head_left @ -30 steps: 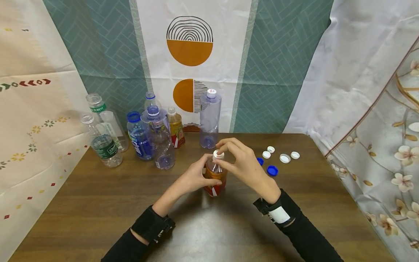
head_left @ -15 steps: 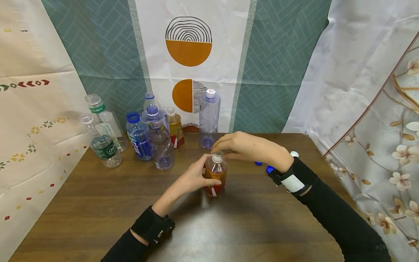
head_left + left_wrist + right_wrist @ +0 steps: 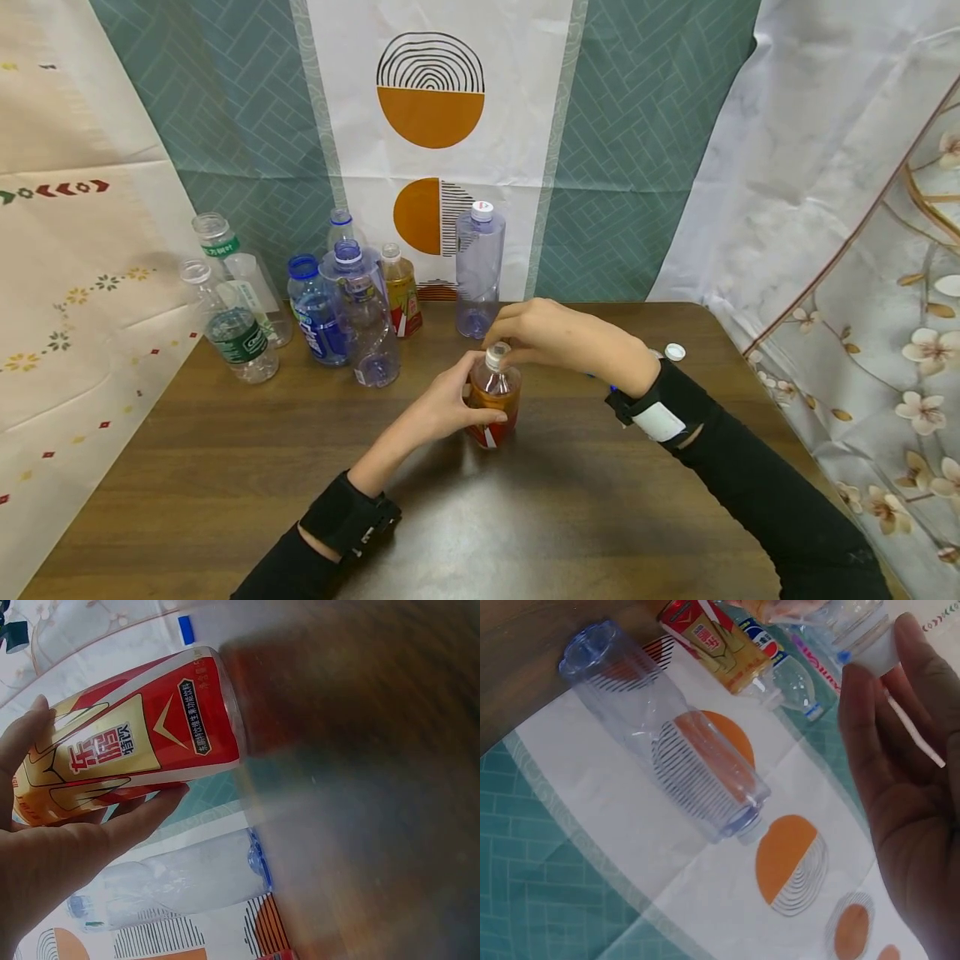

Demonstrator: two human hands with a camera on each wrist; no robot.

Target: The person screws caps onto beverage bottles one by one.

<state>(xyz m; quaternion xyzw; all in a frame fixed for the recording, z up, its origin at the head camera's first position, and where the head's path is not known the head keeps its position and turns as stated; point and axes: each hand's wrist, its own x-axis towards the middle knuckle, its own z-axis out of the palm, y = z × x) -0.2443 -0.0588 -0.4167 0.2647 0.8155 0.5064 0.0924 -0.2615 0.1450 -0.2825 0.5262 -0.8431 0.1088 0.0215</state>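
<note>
A small drink bottle with a red and gold label stands upright on the table. My left hand grips it round its side, thumb in front; the label shows large in the left wrist view. At the bottle's mouth is a white cap. My right hand pinches this cap from the right and above, thumb and fingers on opposite sides. Some of the right fingers are hidden behind the hand in the head view.
Behind stands a tall clear bottle with a white cap. Several uncapped bottles, among them a blue-labelled bottle and a green-labelled bottle, stand at the back left. A loose white cap lies right; my right wrist covers other caps.
My right hand has turned at the cap, its wrist and forearm swinging out to the right, then shifting slightly back. The left hand and bottle have stayed in place.
</note>
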